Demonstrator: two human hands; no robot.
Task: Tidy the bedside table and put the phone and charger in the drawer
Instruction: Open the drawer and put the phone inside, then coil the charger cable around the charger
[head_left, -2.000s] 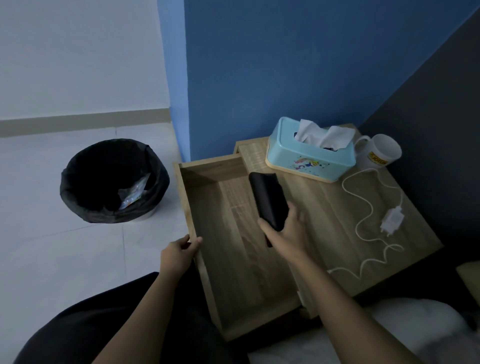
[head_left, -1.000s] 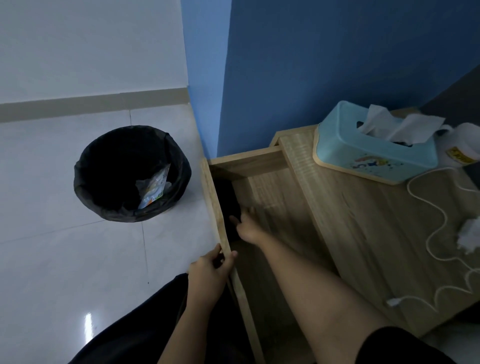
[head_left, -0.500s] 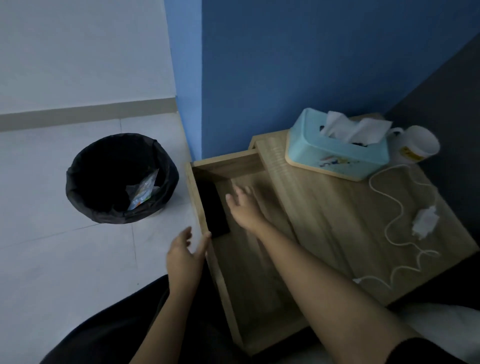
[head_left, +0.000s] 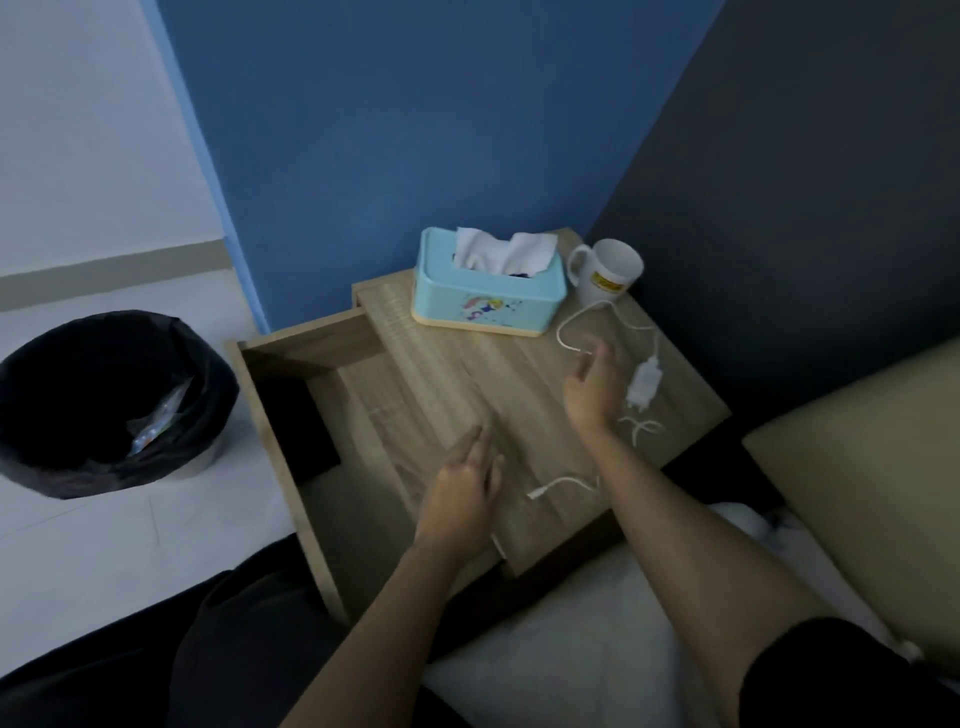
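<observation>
The black phone lies flat in the open drawer, against its left wall. On the wooden bedside table lies the white charger plug with its white cable looping around it; one cable end lies near the front edge. My right hand hovers open just left of the plug, holding nothing. My left hand is open over the table's front left part, close to the cable end, also holding nothing.
A light blue tissue box and a white mug stand at the back of the table, by the blue wall. A black-lined bin with wrappers sits on the floor to the left. Bedding lies to the right.
My right hand put the phone into the drawer, let go and moved right to beside the charger plug. My left hand left the drawer's edge and came over the tabletop.
</observation>
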